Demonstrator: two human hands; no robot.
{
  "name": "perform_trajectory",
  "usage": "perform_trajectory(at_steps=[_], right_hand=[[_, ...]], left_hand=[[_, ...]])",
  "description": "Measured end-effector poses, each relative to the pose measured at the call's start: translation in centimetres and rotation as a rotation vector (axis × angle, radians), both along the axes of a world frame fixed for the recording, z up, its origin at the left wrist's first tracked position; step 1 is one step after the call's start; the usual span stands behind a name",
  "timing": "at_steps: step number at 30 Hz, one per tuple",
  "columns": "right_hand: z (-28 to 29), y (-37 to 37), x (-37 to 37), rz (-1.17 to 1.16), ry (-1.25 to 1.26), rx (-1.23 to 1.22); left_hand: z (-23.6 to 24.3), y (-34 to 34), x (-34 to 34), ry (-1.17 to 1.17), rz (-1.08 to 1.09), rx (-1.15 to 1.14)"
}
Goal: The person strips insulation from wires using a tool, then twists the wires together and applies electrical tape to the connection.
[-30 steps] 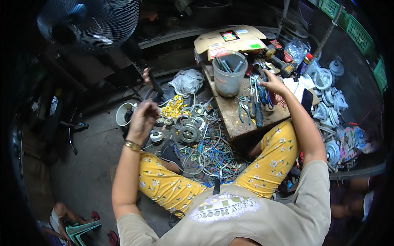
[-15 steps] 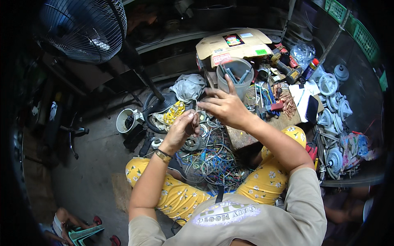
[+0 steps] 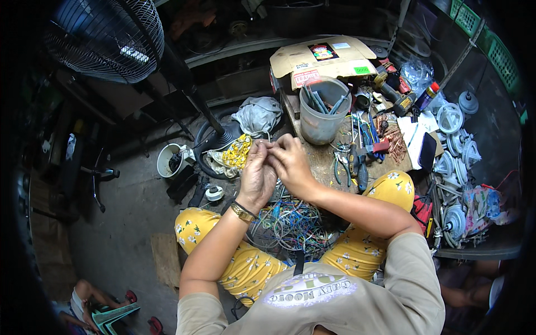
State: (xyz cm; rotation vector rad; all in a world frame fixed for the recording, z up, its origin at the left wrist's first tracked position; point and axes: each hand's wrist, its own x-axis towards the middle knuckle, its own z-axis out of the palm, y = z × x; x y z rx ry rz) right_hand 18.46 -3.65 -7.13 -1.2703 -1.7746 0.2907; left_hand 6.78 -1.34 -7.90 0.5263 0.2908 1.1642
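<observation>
My left hand (image 3: 258, 177) and my right hand (image 3: 293, 167) meet above a tangled heap of coloured wires (image 3: 298, 223). The fingertips of both are pinched together and touch at the top. Whatever sits between them is too small and too covered by fingers to make out. A worn wooden bench (image 3: 321, 158) stands just beyond my right hand. On it are a cloudy plastic bucket (image 3: 321, 125) with flat dark pieces inside, pliers (image 3: 341, 167), screwdrivers (image 3: 362, 170) and a bundle of copper strands (image 3: 393, 139).
A pedestal fan (image 3: 106, 44) rises at the far left, near a white pail (image 3: 168, 160) and grey cloth (image 3: 258, 115). Behind the bench tools lie a cardboard box (image 3: 318, 61) and a cordless drill (image 3: 397, 99). White plastic fan parts (image 3: 455, 162) crowd the right side.
My right hand has come down and left, its raised, spread fingers closing in against my left hand's fingertips. The left hand has turned slightly and stays pinched.
</observation>
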Motion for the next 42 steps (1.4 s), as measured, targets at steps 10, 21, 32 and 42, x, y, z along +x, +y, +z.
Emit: perform_trajectory(at_steps=[10, 21, 32, 42], right_hand=[[0.8, 0.2, 1.9, 0.008, 0.027, 0.043], [-5.0, 1.1, 0.5, 0.091, 0.451, -0.105], [-3.8, 1.0, 1.3, 0.510, 0.785, -0.372], [-0.4, 2.6, 3.4, 0.037, 0.988, -0.548]], left_hand=[[2.9, 1.3, -1.9, 0.529, -0.077, 0.212], [-0.3, 0.0, 0.2, 0.100, 0.092, -0.223], [1.3, 1.9, -3.3, 0.533, 0.056, -0.019], [5.0, -0.9, -1.7, 0.638, 0.635, 0.450]])
